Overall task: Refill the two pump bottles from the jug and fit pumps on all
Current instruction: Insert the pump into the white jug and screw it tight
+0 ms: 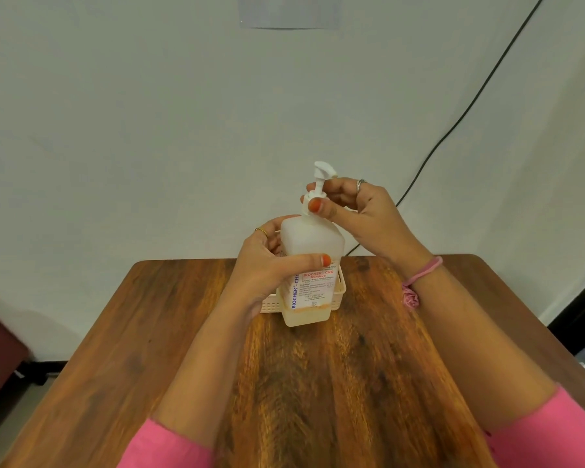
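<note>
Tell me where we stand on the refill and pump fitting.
In hand: the left hand steadies a translucent labelled pump bottle while the right hand grips the collar of its white plastic pump. The bottle looks low, liquid only near its base. No jug or second bottle is in view, so the rest cannot be judged. A cream slotted basket sits behind.

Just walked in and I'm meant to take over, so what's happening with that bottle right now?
A person holds a translucent handrub bottle upright with the left hand around its body. The right hand pinches the collar of the white pump at the neck, apparently screwing it on. The bottle shows only a little liquid at the bottom. It is in front of a small cream basket on the wooden table.
</note>
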A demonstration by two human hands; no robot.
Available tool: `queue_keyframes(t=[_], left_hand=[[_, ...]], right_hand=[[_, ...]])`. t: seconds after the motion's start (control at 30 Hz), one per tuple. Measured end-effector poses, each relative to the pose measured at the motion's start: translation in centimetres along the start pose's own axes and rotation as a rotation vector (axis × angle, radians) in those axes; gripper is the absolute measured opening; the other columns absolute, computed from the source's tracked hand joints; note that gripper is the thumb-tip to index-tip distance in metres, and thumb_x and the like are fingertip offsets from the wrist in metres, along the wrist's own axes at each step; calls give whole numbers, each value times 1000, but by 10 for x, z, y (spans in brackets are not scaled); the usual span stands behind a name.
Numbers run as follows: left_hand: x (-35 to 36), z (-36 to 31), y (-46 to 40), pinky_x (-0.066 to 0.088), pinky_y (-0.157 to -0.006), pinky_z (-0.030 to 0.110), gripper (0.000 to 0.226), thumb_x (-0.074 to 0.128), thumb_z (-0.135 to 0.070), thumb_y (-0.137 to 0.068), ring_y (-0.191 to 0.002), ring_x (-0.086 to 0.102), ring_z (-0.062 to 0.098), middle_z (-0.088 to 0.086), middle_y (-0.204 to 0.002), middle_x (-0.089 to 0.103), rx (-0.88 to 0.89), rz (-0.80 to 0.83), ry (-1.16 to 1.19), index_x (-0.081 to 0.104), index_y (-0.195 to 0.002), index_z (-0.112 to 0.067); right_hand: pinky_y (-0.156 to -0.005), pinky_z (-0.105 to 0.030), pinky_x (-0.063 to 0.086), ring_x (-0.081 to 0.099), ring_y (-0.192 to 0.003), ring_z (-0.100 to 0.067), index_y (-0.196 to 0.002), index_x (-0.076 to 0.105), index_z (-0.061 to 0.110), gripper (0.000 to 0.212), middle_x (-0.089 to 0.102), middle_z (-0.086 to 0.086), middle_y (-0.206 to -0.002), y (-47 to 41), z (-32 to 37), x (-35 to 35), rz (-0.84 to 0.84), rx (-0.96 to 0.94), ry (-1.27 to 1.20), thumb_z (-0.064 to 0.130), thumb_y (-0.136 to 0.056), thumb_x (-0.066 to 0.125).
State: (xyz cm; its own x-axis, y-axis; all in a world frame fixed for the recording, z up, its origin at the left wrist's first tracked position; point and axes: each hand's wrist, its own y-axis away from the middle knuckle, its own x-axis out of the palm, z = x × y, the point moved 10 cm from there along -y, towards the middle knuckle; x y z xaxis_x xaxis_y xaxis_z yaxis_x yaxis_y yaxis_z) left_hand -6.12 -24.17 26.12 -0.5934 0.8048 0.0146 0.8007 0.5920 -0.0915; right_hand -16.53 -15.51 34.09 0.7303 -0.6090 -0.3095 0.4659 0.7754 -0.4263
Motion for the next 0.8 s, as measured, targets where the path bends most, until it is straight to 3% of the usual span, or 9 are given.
queue_keyframes(t=[0.13, 0.23, 0.33, 0.47, 0.57, 0.7, 0.8], left_hand=[[0, 2, 0, 60, -84, 39, 64, 90, -9, -60, -97, 72, 16, 2, -107, 73, -10, -7, 1, 62, -117, -23], [0, 4, -2, 60, -84, 38, 64, 90, -10, -60, -100, 71, 17, 2, -109, 72, -10, -9, -4, 63, -116, -25], [0, 5, -3, 60, -84, 38, 69, 93, -14, -54, -101, 70, 17, 2, -110, 72, -4, -10, -2, 63, -115, -26], [-1, 6, -3, 60, -83, 38, 67, 93, -11, -56, -99, 71, 17, 3, -110, 72, -5, -21, 8, 63, -115, -26], [-1, 6, -4, 61, -82, 38, 65, 91, -11, -59, -98, 71, 16, 2, -111, 71, -1, -21, -16, 63, -115, -27], [-2, 6, -4, 61, -82, 38, 65, 91, -11, -58, -97, 71, 14, 1, -110, 72, -4, -20, -18, 63, -114, -28], [-1, 6, -5, 60, -83, 40, 70, 94, -17, -54, -99, 71, 16, 1, -110, 72, -1, -23, -20, 62, -116, -27]], right_hand=[[-101, -39, 48, 61, -115, -15, -122, 61, 18, 46, 67, -1, -119, 2, -6, 7, 148, 29, -36, 32, -79, 68], [-100, -31, 47, 57, -120, -13, -130, 55, 10, 45, 62, -3, -128, 4, -10, 7, 233, 64, -123, 18, -85, 62], [-94, -26, 49, 60, -116, -13, -126, 57, 6, 40, 64, -6, -123, 3, -11, 3, 207, 64, -155, 8, -86, 62], [-87, -29, 53, 66, -95, -14, -102, 66, 18, 36, 70, 3, -100, -1, -18, -1, 68, 56, -150, 22, -68, 76], [-81, -27, 55, 65, -88, -11, -101, 61, 19, 43, 66, 4, -98, -2, -23, 0, 76, 82, -145, 24, -63, 78], [-93, -28, 50, 61, -113, -19, -128, 52, 18, 47, 60, -4, -128, 1, -18, 10, 256, 88, -187, 15, -83, 65], [-97, -34, 50, 59, -117, -22, -123, 57, 17, 44, 65, -7, -123, 2, -17, 11, 237, 78, -157, 19, -80, 67]])
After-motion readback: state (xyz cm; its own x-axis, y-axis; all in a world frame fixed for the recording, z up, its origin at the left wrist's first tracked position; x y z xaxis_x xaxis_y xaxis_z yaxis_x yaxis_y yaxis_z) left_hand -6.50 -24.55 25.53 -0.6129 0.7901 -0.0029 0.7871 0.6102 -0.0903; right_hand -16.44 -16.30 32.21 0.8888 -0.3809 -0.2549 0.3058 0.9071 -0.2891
